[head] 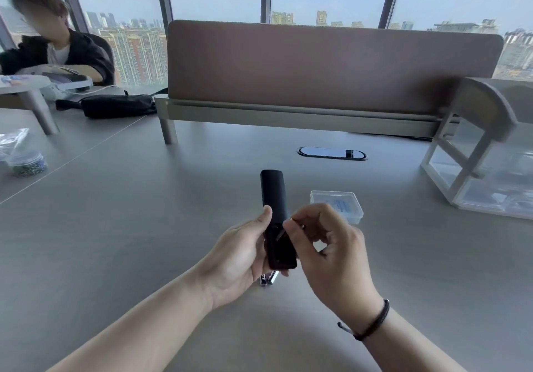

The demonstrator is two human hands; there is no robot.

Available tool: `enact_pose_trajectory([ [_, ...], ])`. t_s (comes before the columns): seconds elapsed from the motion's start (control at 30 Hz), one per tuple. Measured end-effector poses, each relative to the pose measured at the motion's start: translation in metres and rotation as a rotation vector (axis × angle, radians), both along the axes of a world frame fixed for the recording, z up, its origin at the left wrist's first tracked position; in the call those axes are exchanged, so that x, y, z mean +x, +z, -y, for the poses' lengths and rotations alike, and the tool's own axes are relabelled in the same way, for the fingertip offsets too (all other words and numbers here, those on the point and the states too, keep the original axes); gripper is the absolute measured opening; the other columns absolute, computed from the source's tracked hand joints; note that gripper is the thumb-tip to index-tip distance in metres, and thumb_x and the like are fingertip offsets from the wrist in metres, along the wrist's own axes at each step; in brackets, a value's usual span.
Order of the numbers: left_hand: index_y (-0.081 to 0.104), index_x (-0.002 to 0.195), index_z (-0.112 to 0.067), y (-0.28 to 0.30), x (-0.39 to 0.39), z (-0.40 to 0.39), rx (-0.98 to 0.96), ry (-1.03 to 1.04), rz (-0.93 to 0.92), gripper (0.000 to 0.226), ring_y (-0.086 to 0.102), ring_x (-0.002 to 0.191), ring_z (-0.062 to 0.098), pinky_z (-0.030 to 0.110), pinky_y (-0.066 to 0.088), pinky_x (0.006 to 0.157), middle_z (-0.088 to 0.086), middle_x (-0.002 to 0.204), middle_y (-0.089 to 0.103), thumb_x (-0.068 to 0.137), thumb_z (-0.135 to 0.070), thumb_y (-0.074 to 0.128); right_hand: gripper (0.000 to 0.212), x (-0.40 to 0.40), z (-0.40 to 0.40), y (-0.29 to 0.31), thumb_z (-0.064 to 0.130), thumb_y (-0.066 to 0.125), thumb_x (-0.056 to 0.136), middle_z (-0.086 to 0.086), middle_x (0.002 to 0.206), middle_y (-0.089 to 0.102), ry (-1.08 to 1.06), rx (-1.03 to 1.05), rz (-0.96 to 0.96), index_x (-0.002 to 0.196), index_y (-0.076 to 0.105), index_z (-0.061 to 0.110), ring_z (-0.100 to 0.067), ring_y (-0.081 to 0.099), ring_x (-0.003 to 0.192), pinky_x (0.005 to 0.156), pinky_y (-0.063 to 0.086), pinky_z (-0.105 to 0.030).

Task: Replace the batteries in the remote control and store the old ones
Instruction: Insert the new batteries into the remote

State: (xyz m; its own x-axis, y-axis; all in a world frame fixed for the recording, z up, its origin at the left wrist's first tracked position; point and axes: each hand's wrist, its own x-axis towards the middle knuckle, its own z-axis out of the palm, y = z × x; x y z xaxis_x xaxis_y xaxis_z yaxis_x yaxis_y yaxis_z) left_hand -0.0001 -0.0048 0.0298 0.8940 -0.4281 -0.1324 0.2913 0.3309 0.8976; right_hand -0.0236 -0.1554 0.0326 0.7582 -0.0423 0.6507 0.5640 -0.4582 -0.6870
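Observation:
A slim black remote control is held upright above the grey desk, its lower half cradled in my left hand with the thumb along its left edge. My right hand pinches a thin battery between thumb and forefinger at the remote's open lower compartment. Two more batteries lie on the desk just under my left hand, partly hidden. A small clear plastic box with a blue-printed insert sits on the desk to the right of the remote.
A brown divider screen crosses the desk's far side, with an oval cable port before it. Clear drawer units stand at the right. A black pouch, a jar and a seated person are at the left.

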Motion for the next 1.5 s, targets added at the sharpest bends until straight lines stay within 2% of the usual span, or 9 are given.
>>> enact_pose_trajectory([
  [0.13,0.061,0.125,0.002,0.0001,-0.0001,-0.0018,-0.009,-0.036,-0.023,0.059,0.065,0.074,0.028,0.036,0.054,0.054,0.026,0.108,0.062,0.1,-0.046,0.039,0.019,-0.0005,-0.0011,-0.0011,0.011,0.076,0.084,0.01,0.071,0.069,0.001,-0.034,0.011,0.082,0.062,0.024,-0.01,0.065,0.06,0.056,0.052,-0.029],
  [0.33,0.059,0.132,-0.006,0.0004,0.0003,-0.0029,-0.042,-0.055,-0.049,0.058,0.064,0.113,0.037,0.052,0.057,0.083,0.027,0.135,0.058,0.1,-0.049,0.036,0.014,0.0009,-0.0018,-0.004,0.014,0.075,0.082,0.008,0.066,0.063,0.016,-0.163,0.059,0.081,0.063,0.021,-0.011,0.057,0.059,0.056,0.048,-0.029],
  [0.43,0.057,0.133,-0.003,0.0009,-0.0002,-0.0018,-0.066,-0.039,-0.075,0.058,0.06,0.119,0.039,0.052,0.056,0.085,0.028,0.139,0.054,0.101,-0.047,0.038,0.015,0.0026,-0.0004,-0.004,0.013,0.076,0.082,0.01,0.067,0.063,0.001,-0.189,0.037,0.082,0.064,0.021,-0.009,0.056,0.06,0.056,0.048,-0.025],
  [0.67,0.056,0.127,0.003,0.0065,-0.0027,-0.0019,-0.16,-0.055,-0.071,0.045,0.068,0.101,0.035,0.041,0.059,0.076,0.025,0.113,0.066,0.103,-0.031,0.04,0.019,0.0029,0.0026,-0.0021,0.013,0.076,0.083,0.009,0.081,0.065,0.006,-0.24,0.031,0.099,0.073,0.023,-0.003,0.058,0.066,0.063,0.048,-0.014],
  [0.9,0.056,0.127,0.009,0.0052,0.0006,-0.0039,-0.128,-0.069,-0.079,0.05,0.049,0.127,0.053,0.04,0.058,0.079,0.03,0.118,0.062,0.1,-0.032,0.05,0.032,0.0023,0.0028,-0.0016,0.008,0.074,0.083,0.007,0.094,0.06,0.078,-0.3,-0.03,0.112,0.073,0.023,0.009,0.053,0.076,0.07,0.038,0.0],
  [1.1,0.059,0.125,0.007,0.0053,0.0006,-0.0051,-0.127,-0.069,-0.075,0.048,0.065,0.105,0.034,0.042,0.058,0.082,0.029,0.119,0.064,0.099,-0.03,0.045,0.046,0.0048,0.0044,0.0007,-0.004,0.065,0.086,0.005,0.095,0.059,0.143,-0.203,-0.126,0.116,0.074,0.03,-0.005,0.059,0.082,0.07,0.045,-0.009],
  [1.27,0.062,0.124,0.005,0.005,0.0012,-0.0063,-0.108,-0.109,-0.057,0.047,0.061,0.105,0.032,0.046,0.056,0.089,0.024,0.115,0.065,0.097,-0.027,0.04,0.049,0.0039,0.0034,0.0015,-0.007,0.068,0.084,0.007,0.09,0.059,0.156,-0.15,-0.17,0.11,0.075,0.034,-0.004,0.059,0.081,0.069,0.044,-0.007],
  [1.37,0.064,0.121,0.003,0.0049,0.0009,-0.0066,-0.077,-0.124,-0.007,0.041,0.062,0.104,0.031,0.055,0.046,0.102,0.022,0.114,0.067,0.092,-0.018,0.044,0.043,0.0034,0.0029,0.0027,-0.004,0.071,0.083,0.007,0.087,0.06,0.15,-0.094,-0.203,0.108,0.077,0.03,-0.002,0.059,0.079,0.068,0.042,-0.006],
  [1.5,0.066,0.115,0.003,0.0044,-0.0006,-0.0053,0.016,-0.086,0.058,0.032,0.066,0.1,0.03,0.051,0.053,0.096,0.019,0.109,0.07,0.086,-0.004,0.053,0.039,0.0031,0.0035,0.0052,-0.002,0.074,0.081,0.006,0.083,0.06,0.141,-0.084,-0.215,0.105,0.078,0.028,-0.002,0.058,0.073,0.064,0.041,-0.006],
])
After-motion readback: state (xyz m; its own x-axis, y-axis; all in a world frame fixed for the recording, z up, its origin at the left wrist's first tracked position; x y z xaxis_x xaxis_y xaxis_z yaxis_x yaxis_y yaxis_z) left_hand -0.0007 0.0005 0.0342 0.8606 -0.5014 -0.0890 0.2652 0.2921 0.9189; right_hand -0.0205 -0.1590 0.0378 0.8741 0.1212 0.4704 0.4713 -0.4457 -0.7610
